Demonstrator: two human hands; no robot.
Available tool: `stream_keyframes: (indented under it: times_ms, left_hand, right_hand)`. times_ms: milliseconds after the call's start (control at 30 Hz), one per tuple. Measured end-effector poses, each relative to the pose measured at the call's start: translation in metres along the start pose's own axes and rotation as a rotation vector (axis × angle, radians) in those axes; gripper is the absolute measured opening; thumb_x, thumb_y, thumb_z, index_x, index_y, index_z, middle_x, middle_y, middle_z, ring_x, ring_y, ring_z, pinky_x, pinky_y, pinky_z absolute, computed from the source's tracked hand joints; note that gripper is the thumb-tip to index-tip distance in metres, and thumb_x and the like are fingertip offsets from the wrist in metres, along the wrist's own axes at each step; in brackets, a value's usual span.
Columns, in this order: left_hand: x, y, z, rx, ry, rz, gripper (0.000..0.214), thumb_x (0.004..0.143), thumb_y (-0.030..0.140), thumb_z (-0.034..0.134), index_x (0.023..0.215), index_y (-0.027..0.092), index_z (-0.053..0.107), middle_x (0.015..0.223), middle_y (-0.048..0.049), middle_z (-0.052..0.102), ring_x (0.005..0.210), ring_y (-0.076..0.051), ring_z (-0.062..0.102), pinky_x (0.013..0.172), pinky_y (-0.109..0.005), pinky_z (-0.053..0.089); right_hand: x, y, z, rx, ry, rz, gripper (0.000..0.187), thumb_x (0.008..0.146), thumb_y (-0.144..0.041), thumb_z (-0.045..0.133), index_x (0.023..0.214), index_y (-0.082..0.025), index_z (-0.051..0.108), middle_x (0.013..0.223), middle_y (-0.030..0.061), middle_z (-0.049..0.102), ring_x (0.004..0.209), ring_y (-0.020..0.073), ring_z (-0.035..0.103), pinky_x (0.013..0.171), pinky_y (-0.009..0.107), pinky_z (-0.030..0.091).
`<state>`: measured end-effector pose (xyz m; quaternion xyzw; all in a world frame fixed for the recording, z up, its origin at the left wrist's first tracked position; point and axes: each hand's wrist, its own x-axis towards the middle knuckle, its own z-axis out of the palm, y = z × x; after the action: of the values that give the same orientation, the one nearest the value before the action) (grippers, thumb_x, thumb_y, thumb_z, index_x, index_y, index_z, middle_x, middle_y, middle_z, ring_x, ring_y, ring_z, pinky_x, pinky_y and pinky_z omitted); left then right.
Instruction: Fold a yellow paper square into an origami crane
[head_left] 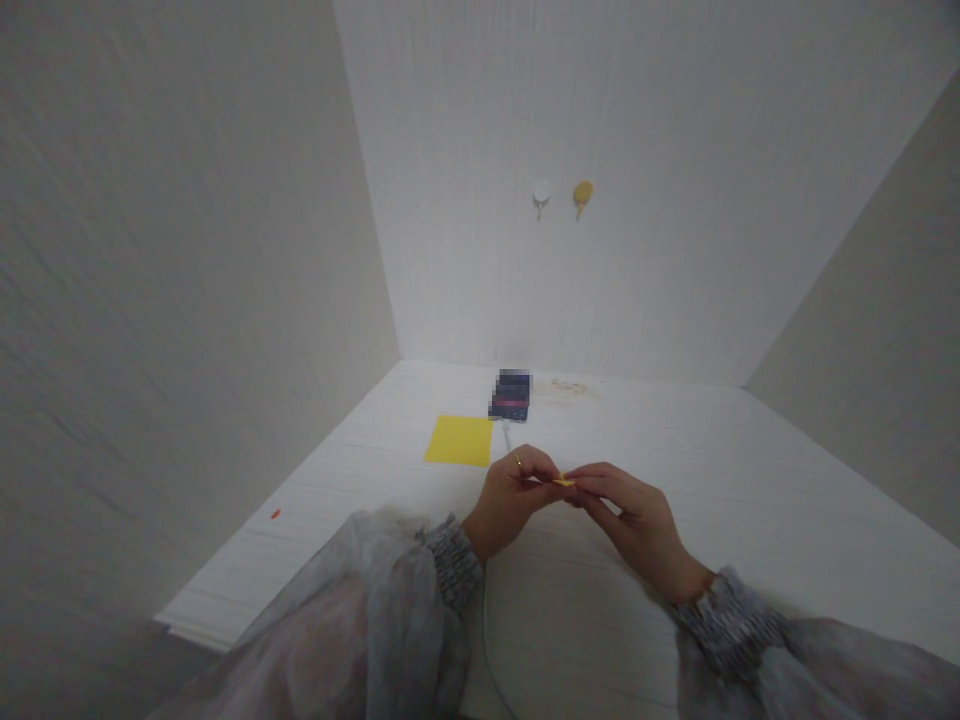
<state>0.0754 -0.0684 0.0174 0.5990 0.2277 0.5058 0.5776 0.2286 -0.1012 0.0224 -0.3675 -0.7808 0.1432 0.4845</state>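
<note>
Over the white table my left hand [517,498] and my right hand [634,520] meet at the fingertips. Both pinch a small piece of yellow paper [564,483], which looks folded; most of it is hidden by the fingers. A gold-coloured ring is on my left hand. Just beyond that hand, to the left, lies a flat yellow sheet of paper [459,441]. Behind the sheet, a phone [511,397] with a blurred-out screen lies on the table, a white cable [506,435] running from its near end towards me.
White walls enclose the table [360,470] on the left, back and right. A white hook [541,194] and a yellow hook [583,194] are fixed to the back wall. Near the left edge is a small red piece [275,514]. The cable continues between my forearms.
</note>
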Motion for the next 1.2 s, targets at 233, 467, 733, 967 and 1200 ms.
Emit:
stream_keyframes:
  times_ms: [233, 467, 733, 967, 1200]
  left_hand:
    - [-0.001, 0.002, -0.001, 0.138, 0.029, -0.026, 0.019, 0.066, 0.029, 0.059, 0.064, 0.013, 0.049, 0.062, 0.0008, 0.05, 0.058, -0.008, 0.048, 0.056, -0.022, 0.041]
    - [-0.001, 0.003, -0.002, 0.014, 0.024, -0.164, 0.031, 0.072, 0.042, 0.048, 0.072, 0.011, 0.054, 0.064, -0.0033, 0.057, 0.06, -0.012, 0.056, 0.061, -0.028, 0.045]
    - [0.0, 0.001, -0.001, -0.049, 0.058, -0.138, 0.02, 0.066, 0.03, 0.059, 0.068, 0.011, 0.058, 0.072, -0.0025, 0.055, 0.067, -0.01, 0.052, 0.065, -0.025, 0.044]
    - [-0.001, -0.002, -0.001, -0.129, 0.063, -0.171, 0.022, 0.058, 0.021, 0.066, 0.076, 0.013, 0.057, 0.071, -0.0018, 0.059, 0.067, -0.011, 0.055, 0.066, -0.025, 0.042]
    - [0.0, -0.002, 0.0, -0.226, 0.078, -0.242, 0.029, 0.057, 0.018, 0.067, 0.08, 0.014, 0.051, 0.071, 0.0016, 0.055, 0.058, -0.006, 0.053, 0.056, -0.019, 0.041]
  right_hand:
    - [0.0, 0.001, 0.002, 0.026, -0.017, 0.033, 0.012, 0.076, -0.017, 0.051, 0.084, -0.021, 0.059, 0.077, 0.0031, 0.06, 0.068, 0.0131, 0.058, 0.061, 0.026, 0.05]
    - [0.001, -0.001, 0.002, 0.1, -0.006, 0.152, 0.011, 0.078, -0.019, 0.049, 0.081, -0.019, 0.059, 0.076, 0.0034, 0.058, 0.061, 0.012, 0.057, 0.055, 0.025, 0.05]
    - [-0.003, 0.002, 0.0, 0.074, 0.03, 0.045, 0.014, 0.077, -0.018, 0.049, 0.084, -0.022, 0.06, 0.086, 0.0044, 0.058, 0.069, 0.0133, 0.059, 0.059, 0.026, 0.052]
    - [-0.005, 0.006, -0.004, -0.13, -0.021, -0.155, 0.02, 0.075, -0.012, 0.049, 0.089, -0.023, 0.058, 0.093, 0.0057, 0.058, 0.087, 0.0158, 0.055, 0.071, 0.028, 0.05]
    - [-0.007, 0.01, -0.004, -0.196, -0.082, -0.228, 0.019, 0.077, -0.014, 0.047, 0.091, -0.023, 0.056, 0.097, 0.0079, 0.055, 0.089, 0.0161, 0.054, 0.071, 0.028, 0.05]
